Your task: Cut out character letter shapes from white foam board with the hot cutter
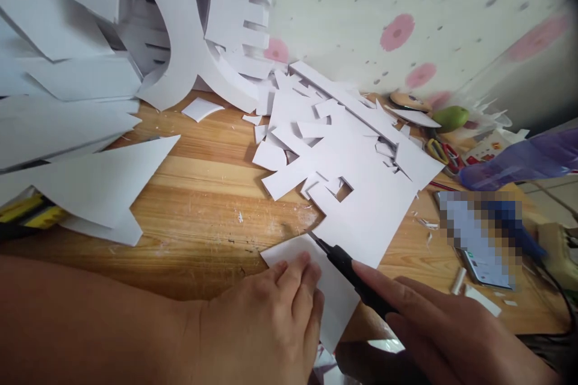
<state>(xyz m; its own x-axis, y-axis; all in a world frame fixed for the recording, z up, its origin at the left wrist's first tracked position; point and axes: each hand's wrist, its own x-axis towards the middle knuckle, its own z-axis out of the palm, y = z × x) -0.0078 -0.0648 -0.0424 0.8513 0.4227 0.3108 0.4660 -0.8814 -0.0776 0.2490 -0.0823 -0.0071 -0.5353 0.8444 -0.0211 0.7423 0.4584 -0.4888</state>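
My left hand (275, 313) lies flat, fingers together, pressing a white piece (336, 295) down on the tabletop (203, 192) close to its front edge. My right hand (433, 319) is closed around a slim black knife (347, 267), forefinger stretched along its top, the tip at the piece's far corner, where it meets the big sheet (374, 210). I can't tell whether the two are joined under the knife.

The worst risk, I judge, is to my own fingers: those of the left hand lie just beside the blade's line, so if I drew it towards me and it slipped or wandered, it could nick them. The piece's near corner seems to stick out past the tabletop's edge; pressure there could bend it or tip it up, and the cut would run crooked. I see no mat near the tip, so pushing too hard would likely score the wood. The big sheet has scraps (284, 144) heaped on and around its far end; a tug could drag them along or tear a narrow strip. The phone (485, 264) is well clear of the blade.
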